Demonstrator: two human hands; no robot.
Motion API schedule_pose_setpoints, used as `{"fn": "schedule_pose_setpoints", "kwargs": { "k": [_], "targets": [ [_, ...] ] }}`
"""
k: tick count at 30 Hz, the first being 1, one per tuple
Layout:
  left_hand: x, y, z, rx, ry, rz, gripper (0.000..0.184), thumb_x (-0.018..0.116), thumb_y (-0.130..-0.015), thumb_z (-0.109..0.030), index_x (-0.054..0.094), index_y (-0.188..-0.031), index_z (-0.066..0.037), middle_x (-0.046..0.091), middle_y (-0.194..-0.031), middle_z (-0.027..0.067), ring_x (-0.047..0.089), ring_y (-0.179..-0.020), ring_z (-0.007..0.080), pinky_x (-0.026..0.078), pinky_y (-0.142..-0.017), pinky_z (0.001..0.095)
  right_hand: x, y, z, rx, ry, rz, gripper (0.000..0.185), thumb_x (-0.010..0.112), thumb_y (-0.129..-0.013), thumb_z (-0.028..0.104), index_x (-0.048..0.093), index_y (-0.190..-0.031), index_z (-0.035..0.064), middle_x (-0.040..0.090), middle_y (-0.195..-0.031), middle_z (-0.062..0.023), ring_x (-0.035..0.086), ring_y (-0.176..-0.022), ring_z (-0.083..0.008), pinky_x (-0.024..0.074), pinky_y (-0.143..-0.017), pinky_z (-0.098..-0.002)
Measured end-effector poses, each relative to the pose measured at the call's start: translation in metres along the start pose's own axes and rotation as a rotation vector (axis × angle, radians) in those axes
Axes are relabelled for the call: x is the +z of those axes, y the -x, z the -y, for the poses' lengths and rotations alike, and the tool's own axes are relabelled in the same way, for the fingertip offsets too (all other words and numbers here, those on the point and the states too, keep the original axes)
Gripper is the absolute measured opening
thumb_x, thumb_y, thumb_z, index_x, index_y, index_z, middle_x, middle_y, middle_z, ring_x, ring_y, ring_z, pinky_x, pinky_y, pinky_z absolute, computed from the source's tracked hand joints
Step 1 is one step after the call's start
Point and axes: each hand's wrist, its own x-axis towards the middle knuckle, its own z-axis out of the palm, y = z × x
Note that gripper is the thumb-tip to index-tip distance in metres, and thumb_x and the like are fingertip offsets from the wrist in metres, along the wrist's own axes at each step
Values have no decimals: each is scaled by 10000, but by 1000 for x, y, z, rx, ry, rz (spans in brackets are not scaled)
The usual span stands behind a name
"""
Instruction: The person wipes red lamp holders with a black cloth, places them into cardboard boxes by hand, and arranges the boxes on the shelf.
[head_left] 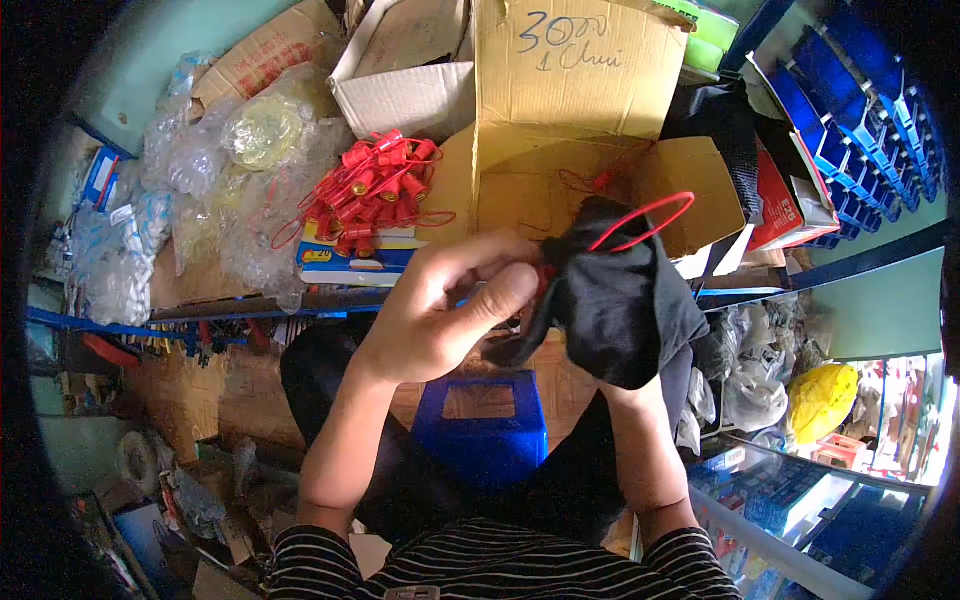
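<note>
Your left hand (pixel 435 315) was at the left edge of the crumpled black cloth (pixel 625 315), thumb and fingers curled; can't tell if the tips were clamped on it. Cloth covered most of your right hand (pixel 632 393), so can't tell its fingers' state. A thin red cord loop (pixel 690 198) stuck out by the cloth's top, before the open brown cardboard box (pixel 575 95); small red plastic pieces (pixel 385 190) lay piled left of it.

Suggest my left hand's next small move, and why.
Perhaps use your left hand to ease the crumpled black fabric cloth back from the thin red wire-like loop: the loop sticks out, but folds hide whatever it joins, and that hand is right by the cloth.
</note>
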Motion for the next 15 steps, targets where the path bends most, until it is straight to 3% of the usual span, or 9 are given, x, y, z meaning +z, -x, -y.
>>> {"fn": "schedule_pose_setpoints", "kwargs": {
  "k": [3, 4, 7, 8, 10, 11, 12, 14, 15],
  "targets": [
    [-5, 0, 1, 12, -23, 102, 298, 605, -1018, -290, 652, -1029, 4, 653, -865, 22, 605, -767, 86, 463, -697, 254, -7, -4, -4, -164, 324, -75, 307, 737, -683, 119, 717, -984, 65, 684, -950, -115, 635, -903, -345, 499, -827, -426],
    [-8, 1, 2, 32, -94, 126, 306, 599, -1020, -296, 652, -1028, 5, 655, -869, 39, 625, -765, 104, 472, -705, 264, -3, 2, -11, -109, 332, -152, 323, 732, -722, 151, 701, -1034, 72, 676, -998, -113, 632, -949, -332, 496, -864, -426],
    [-14, -2, -1, -141, 223, 257, 403, 599, -1000, -361, 639, -1038, 38, 668, -906, 113, 668, -769, 189, 513, -734, 322, 7, 17, -28, 63, 217, -335, 386, 713, -833, 238, 641, -1181, 89, 653, -1142, -111, 624, -1058, -298, 495, -939, -430],
    [-13, -1, 8, -46, 224, 234, 454, 566, -1007, -407, 615, -1049, 42, 668, -860, 131, 671, -661, 213, 533, -645, 345, 9, 18, -30, 117, 99, -374, 410, 703, -865, 260, 615, -1229, 92, 648, -1191, -110, 625, -1074, -291, 501, -937, -434],
    [-13, 0, 7, -4, 437, 184, 402, 581, -1011, -378, 621, -1044, 21, 662, -869, 93, 664, -735, 166, 495, -665, 295, 8, 18, -31, 204, -127, -277, 381, 626, -932, 311, 598, -1255, 111, 656, -1189, -98, 649, -1037, -289, 529, -915, -423],
    [-12, 0, 6, 16, 543, 161, 377, 588, -1013, -364, 624, -1041, 10, 659, -874, 73, 661, -773, 143, 476, -676, 270, 6, 16, -29, 151, -84, -214, 364, 652, -905, 263, 613, -1223, 91, 664, -1150, -93, 652, -1006, -270, 528, -888, -409],
    [-11, -2, 5, 34, 519, 193, 396, 568, -1015, -399, 594, -1021, -4, 663, -873, 74, 649, -724, 138, 461, -651, 261, 3, 7, -15, 55, 8, -122, 349, 678, -878, 216, 628, -1192, 71, 672, -1112, -88, 655, -976, -251, 528, -860, -394],
    [-2, -1, 5, 13, 399, 53, 285, 631, -999, -302, 541, -991, -32, 630, -780, 25, 598, -676, 84, 442, -625, 234, 8, -6, 12, -83, 77, 14, 326, 729, -825, 121, 658, -1130, 31, 687, -1034, -78, 661, -914, -214, 526, -805, -365],
    [0, -2, 5, 20, 316, -13, 258, 653, -988, -266, 533, -990, -39, 615, -760, 7, 578, -674, 64, 432, -619, 222, 11, -5, 17, -6, -108, -2, 335, 734, -813, 101, 658, -1131, 27, 685, -1027, -81, 654, -911, -211, 520, -814, -362]
  ]
}}
